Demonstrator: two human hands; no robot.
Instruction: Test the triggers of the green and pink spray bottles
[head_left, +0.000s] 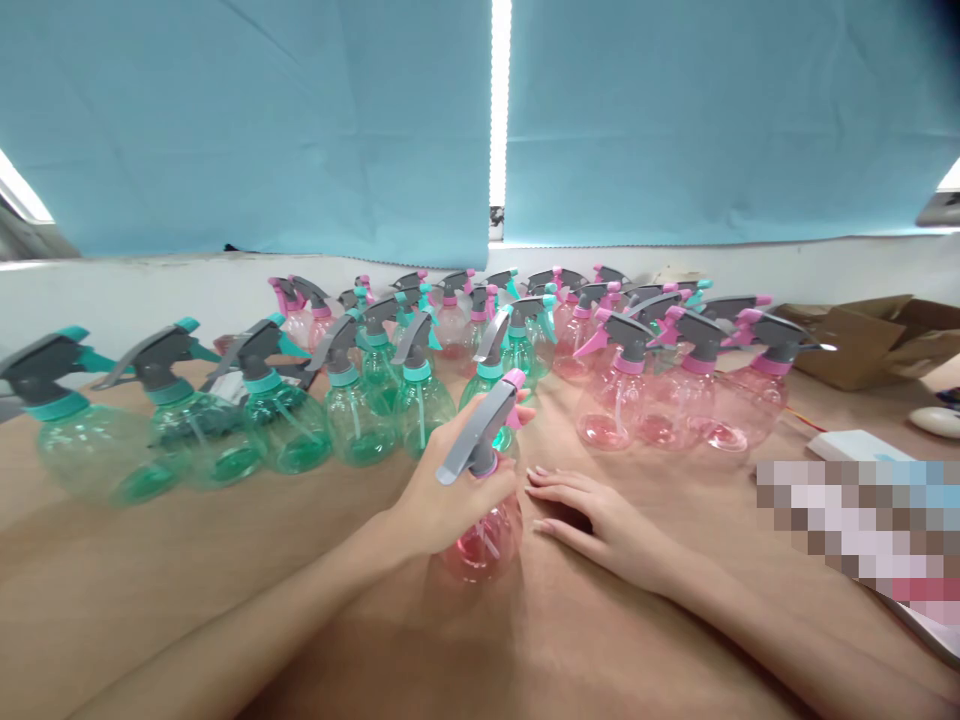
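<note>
Left hand (442, 505) is closed around the neck of the pink spray bottle (480, 545), upright on the table (300, 570) before me; right hand (600, 522) lies flat beside it (fingers stretched). I judge a holding step; any move needs clearance from the green bottles (352, 425) behind.

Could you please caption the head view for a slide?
Left hand grips a pink spray bottle on the table; right hand lies flat beside it, green bottles and pink bottles behind.

Cardboard box (862, 350) (open), blue curtain (262, 120)
</note>
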